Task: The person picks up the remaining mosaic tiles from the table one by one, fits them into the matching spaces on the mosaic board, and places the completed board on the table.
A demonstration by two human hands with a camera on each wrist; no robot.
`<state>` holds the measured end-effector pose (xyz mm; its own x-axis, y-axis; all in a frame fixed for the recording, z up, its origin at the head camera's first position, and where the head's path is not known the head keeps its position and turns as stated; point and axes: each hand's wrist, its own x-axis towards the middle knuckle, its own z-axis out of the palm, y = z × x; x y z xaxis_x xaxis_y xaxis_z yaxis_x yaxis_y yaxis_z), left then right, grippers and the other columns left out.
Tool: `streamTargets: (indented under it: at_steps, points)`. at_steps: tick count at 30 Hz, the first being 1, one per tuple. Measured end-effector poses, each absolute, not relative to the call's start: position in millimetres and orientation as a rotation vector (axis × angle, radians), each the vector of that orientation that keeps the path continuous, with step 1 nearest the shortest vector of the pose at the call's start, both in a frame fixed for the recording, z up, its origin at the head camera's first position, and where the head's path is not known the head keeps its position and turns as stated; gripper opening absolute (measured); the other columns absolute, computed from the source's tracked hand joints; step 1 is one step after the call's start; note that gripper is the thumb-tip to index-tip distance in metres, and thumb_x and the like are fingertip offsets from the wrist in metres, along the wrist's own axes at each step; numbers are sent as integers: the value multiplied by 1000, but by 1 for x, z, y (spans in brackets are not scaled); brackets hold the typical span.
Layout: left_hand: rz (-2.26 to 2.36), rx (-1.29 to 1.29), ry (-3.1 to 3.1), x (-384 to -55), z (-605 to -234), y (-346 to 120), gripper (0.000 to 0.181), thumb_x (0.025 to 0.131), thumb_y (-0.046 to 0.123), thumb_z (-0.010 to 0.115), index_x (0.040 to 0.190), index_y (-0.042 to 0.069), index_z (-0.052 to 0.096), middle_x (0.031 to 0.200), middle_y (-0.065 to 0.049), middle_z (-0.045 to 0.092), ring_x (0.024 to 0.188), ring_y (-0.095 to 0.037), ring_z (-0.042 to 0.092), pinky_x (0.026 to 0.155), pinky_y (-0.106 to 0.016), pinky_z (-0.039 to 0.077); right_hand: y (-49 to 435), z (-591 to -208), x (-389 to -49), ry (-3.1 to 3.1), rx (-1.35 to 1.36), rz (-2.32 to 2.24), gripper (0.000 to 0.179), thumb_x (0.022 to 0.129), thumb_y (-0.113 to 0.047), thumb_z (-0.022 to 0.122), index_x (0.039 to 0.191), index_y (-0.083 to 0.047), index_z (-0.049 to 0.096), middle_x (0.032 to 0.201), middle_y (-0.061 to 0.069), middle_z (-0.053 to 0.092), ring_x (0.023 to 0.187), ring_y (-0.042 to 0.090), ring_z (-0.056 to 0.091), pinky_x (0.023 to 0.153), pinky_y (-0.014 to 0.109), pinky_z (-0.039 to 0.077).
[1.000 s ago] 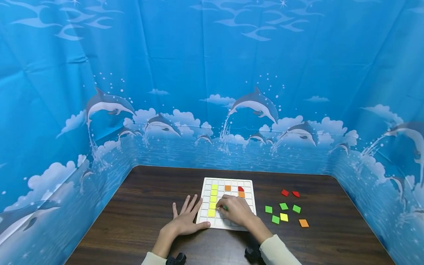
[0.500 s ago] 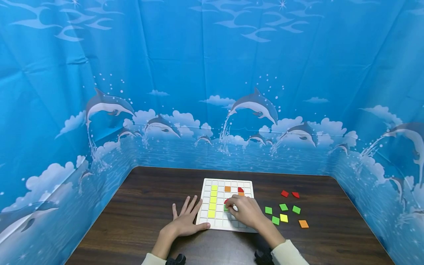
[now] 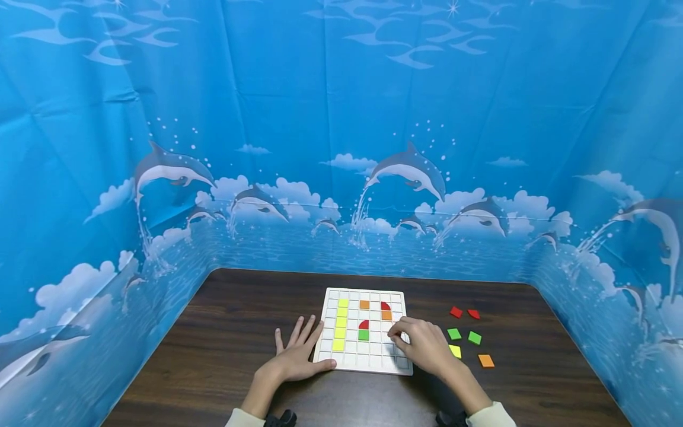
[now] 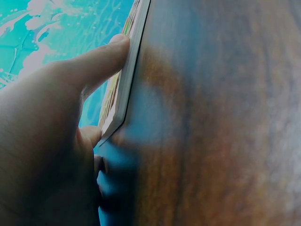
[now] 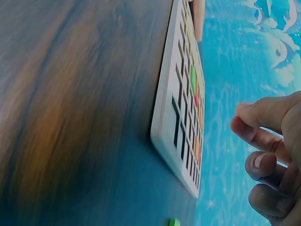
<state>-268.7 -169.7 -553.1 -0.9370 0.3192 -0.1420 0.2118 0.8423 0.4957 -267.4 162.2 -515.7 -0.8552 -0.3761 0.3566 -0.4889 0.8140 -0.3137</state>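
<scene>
A white gridded board (image 3: 352, 360) lies on the table. It bears a column of yellow square tiles (image 3: 340, 323), a red quarter-round tile (image 3: 364, 325) directly above a green tile (image 3: 363, 335), and two orange tiles (image 3: 364, 305) and another red quarter-round tile (image 3: 385, 306) farther back. My left hand (image 3: 299, 359) rests spread at the board's left side, its thumb on the near edge. Over the board's right part is my right hand (image 3: 421, 344). The right wrist view shows its thumb and index fingertips (image 5: 243, 109) together, other fingers curled, with no tile visible between them.
Loose tiles lie right of the board: red pieces (image 3: 456, 312) at the back, green squares (image 3: 474, 337), a yellow one (image 3: 455, 351) partly behind my right hand, and an orange one (image 3: 486, 360). A dolphin-print curtain (image 3: 341, 148) surrounds the dark wooden table (image 3: 213, 356).
My right hand has moved rightward from the board's middle toward its right edge, leaving the red quarter-round and green tiles in view. My left hand stays in place.
</scene>
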Motion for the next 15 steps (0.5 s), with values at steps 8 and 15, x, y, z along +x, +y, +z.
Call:
streamTargets:
  at_steps: [8,15]
  points:
    - [697,388,2792,-269,-553,-168,108,90,80,62,172,22,23,181,-9,12,168,-38,0,118,-82,-18,192,-510,-257,-2752,518,600,8,88,-17,88,93,-22,84,87,-16,72,64,-3,47,56,19,38]
    - [687,410,2798,-267,-550,-169,107,91,78,63,173,21,22,181,-12,12,167,-41,0,116,-84,-17,221,-508,-252,-2768,436,639,7,91,-19,87,95,-23,83,93,-15,75,63,-5,50,56,21,41]
